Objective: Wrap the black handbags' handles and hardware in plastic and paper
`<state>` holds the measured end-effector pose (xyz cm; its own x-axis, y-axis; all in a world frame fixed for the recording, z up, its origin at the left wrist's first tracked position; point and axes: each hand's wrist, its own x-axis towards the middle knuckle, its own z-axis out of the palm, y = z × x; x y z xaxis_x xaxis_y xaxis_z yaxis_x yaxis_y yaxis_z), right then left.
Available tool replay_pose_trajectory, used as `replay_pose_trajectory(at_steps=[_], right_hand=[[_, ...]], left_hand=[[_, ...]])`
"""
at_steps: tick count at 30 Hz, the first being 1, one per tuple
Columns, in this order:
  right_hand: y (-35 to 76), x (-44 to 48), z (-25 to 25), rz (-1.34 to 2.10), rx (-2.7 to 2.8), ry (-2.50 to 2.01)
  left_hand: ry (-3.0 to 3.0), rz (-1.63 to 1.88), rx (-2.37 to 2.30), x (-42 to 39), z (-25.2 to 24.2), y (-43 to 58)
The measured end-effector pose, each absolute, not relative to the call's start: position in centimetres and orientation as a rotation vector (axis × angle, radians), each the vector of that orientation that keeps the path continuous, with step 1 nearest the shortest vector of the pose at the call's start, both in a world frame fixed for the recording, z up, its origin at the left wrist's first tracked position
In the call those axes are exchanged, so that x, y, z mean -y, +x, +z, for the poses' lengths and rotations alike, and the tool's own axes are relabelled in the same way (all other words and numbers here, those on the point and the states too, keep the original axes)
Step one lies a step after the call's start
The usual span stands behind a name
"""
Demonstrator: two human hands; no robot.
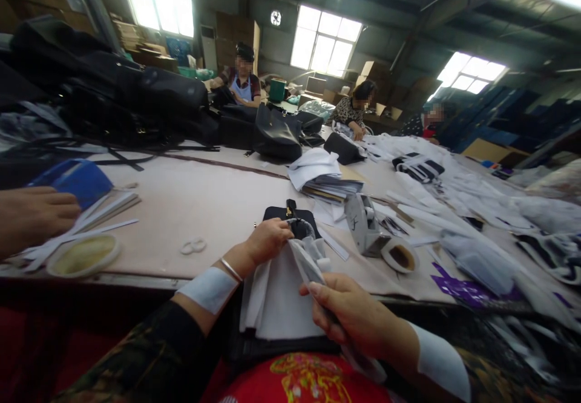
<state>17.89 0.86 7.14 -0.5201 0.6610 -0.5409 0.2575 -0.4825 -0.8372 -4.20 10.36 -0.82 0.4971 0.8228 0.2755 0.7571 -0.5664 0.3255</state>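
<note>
A black bag [272, 212] lies at the table's front edge before me, with sheets of white paper [285, 312] spread over it. My left hand [270, 239] is closed at the bag's upper part, pinching a strap [303, 224] that curves in a loop and looks wrapped in pale material. Lower and to the right, my right hand [338, 306] grips a long whitish wrapping strip [306, 261], which runs from near the loop down past my palm. A black buckled tab [290, 208] sticks up at the bag's far end.
Another person's hand [39, 215] is at the left by a blue container [75, 182]. A tape dispenser [365, 224], a tape roll [400, 255] and a paper stack [329, 179] lie right. Black bags [276, 134] are piled behind; several people work beyond.
</note>
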Motion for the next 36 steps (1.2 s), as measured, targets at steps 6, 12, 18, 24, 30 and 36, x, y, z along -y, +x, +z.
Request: replay_pose_trajectory(at_steps=[6,12,18,24,30,36], right_hand=[[18.8,-2.5,8.7,2.068,1.222,-1.248],[17.8,-6.4,11.2,2.034,1.015,-1.137],[19.0,-8.5,13.8,1.966,1.352,-1.012],[22.2,-7.7,14.2,2.16,1.648,-1.149],[20.3,-6.3,9.7,2.234,1.34,-1.168],[18.8,-7.7,10.2,2.153,1.319,-1.18]], left_hand=[[2.401,0.41,-1.654,-11.2,-2.7,-4.4],[2.249,0.202,-1.768,-11.9,-2.2,-3.6],[2.152,0.126,-1.787,-12.1,-2.4,-4.1],[2.154,0.207,-1.738,-12.4,-3.0,-4.4],[2.227,0.26,-1.604,-12.4,-2.1,-5.2],[2.36,0.395,-1.445,-12.5,2.2,-6.7]])
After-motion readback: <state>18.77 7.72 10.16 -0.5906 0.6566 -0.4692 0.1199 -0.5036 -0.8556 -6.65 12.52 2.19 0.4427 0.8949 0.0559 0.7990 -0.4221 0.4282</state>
